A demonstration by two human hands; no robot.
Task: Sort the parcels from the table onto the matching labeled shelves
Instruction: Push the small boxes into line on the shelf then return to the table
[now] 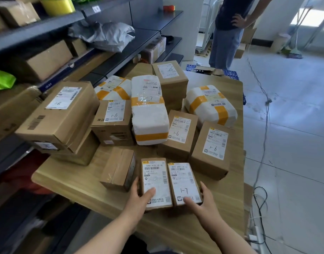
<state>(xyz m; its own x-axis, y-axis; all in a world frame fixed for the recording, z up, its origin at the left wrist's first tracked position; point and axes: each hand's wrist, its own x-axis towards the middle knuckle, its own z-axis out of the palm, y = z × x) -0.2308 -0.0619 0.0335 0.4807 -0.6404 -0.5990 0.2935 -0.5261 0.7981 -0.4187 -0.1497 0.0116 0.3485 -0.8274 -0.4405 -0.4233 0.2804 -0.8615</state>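
Observation:
Two small cardboard parcels stand side by side at the near edge of the wooden table [69,182]. My left hand [139,197] grips the left parcel [155,178], thumb on its white label and fingers down its left side. My right hand [201,200] grips the right parcel [183,178], marked "1-7", thumb on the label and fingers round its right side. Behind them lie several more parcels: a box marked "1-6" [179,132], another "1-6" box [113,120], a white wrapped bundle with orange tape [148,114] and a large box [60,114].
Dark metal shelves [47,22] run along the left, holding boxes, a grey bag [106,33] and a green bag [2,79]. A plain brown box [119,167] sits just left of my left hand. A person [229,33] stands beyond the table. Cables trail across the floor at right.

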